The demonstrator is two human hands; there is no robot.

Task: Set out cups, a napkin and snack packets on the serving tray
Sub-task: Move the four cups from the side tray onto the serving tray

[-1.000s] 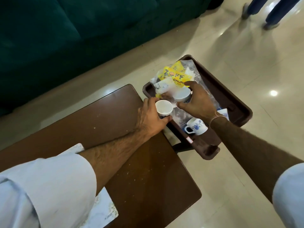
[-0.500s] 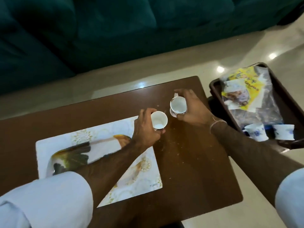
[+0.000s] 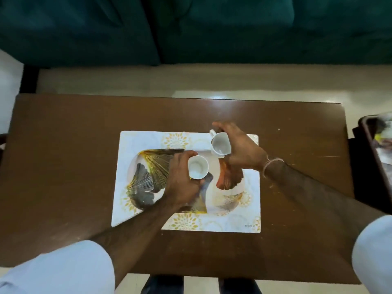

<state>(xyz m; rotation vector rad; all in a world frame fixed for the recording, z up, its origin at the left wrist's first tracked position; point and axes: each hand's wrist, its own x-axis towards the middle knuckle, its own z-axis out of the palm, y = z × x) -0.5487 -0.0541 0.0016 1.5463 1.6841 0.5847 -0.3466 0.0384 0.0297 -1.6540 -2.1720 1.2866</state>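
My left hand (image 3: 182, 183) grips a small white cup (image 3: 197, 167) over the middle of a white placemat (image 3: 148, 209) printed with gold and grey leaves. A second white cup (image 3: 220, 143), with its handle to the far left, is held tilted in my right hand (image 3: 241, 151) above the mat's far right part. Both cups look empty inside. The dark brown serving tray (image 3: 370, 166) shows only as a blurred strip at the right edge, with snack packets (image 3: 385, 141) in it.
The placemat lies on a dark brown wooden table (image 3: 63, 166). A dark green sofa (image 3: 191, 28) runs along the far side, with pale floor (image 3: 148, 81) between it and the table. My shoes (image 3: 163, 285) show under the near edge.
Both hands lifted a cup each from the tray and carried them left over the table to the placemat. The view swung left, so the tray slid to the right edge.
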